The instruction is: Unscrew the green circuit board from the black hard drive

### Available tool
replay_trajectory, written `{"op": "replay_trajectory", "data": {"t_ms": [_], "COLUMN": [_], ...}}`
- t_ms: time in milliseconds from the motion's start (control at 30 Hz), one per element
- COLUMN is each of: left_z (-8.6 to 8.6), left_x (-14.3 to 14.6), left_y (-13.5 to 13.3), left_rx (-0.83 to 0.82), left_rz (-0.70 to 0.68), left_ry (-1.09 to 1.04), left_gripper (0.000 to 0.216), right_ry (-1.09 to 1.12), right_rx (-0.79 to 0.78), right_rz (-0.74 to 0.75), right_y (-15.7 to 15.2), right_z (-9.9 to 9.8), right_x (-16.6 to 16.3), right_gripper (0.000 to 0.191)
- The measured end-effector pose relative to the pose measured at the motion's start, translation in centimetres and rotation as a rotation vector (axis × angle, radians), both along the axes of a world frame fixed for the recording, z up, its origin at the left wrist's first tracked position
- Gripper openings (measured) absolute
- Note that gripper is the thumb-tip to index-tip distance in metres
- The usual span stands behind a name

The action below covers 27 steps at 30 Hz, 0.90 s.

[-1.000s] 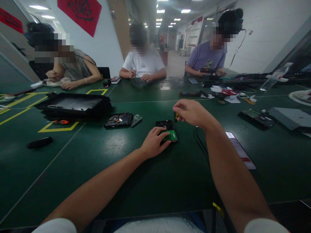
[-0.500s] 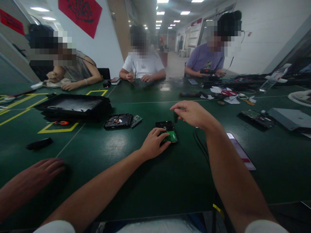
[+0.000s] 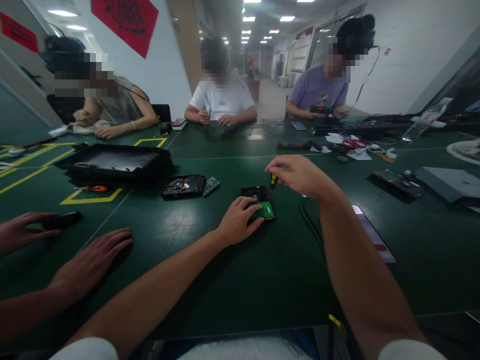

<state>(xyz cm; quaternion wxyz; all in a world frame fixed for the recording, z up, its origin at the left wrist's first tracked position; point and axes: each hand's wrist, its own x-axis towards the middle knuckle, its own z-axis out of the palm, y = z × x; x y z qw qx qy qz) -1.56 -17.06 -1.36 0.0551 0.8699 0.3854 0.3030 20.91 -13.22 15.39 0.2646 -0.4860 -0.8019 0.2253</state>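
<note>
My left hand [image 3: 239,222] grips a small black hard drive [image 3: 255,192] on the green table, fingers over its top and thumb along the near edge. A green circuit board [image 3: 267,211] shows on the drive beside my fingers. My right hand [image 3: 294,172] is closed around the top of a short yellow-and-black screwdriver [image 3: 273,181]. The screwdriver points down just right of the drive's far corner; whether its tip touches anything I cannot tell. To the left lie another opened hard drive [image 3: 183,186] and a loose circuit board [image 3: 212,186].
At left, another person's hands [image 3: 93,257] reach in near a dark handheld object [image 3: 69,220]. Black trays [image 3: 116,165] stand behind. A phone [image 3: 371,232], cable [image 3: 311,220], circuit-board device [image 3: 396,184] and grey box [image 3: 450,184] lie right. Three people sit opposite.
The neighbour's hand at left has slid right, and their other hand has come in to the dark object. The screwdriver's yellow part now shows under my right hand; my left hand stays put.
</note>
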Motion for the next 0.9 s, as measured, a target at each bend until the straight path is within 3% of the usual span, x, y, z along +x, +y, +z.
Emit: {"op": "replay_trajectory", "data": {"t_ms": [300,433,633,900], "left_z": [-0.06,-0.10,-0.01,0.35], "left_x": [-0.14,-0.09,0.01,0.05], "left_y": [0.00,0.01,-0.03,-0.19], "left_rx": [0.000,0.000,0.013,0.003], "left_rz": [0.002,0.001,-0.002,-0.001], "left_ry": [0.013,0.009,0.014,0.015], "left_gripper": [0.042,0.042,0.041,0.041], "right_ry": [0.042,0.071,-0.006,0.005], "right_rx": [-0.027,-0.053,-0.032,-0.011], "right_rz": [-0.070,-0.049,-0.068,-0.041], "right_y": [-0.28,-0.16,-0.23,-0.02], "right_z": [0.21,0.04,0.19,-0.07], "right_x": [-0.01,-0.23,-0.39,-0.27], "right_gripper": [0.017,0.009,0.025,0.018]}}
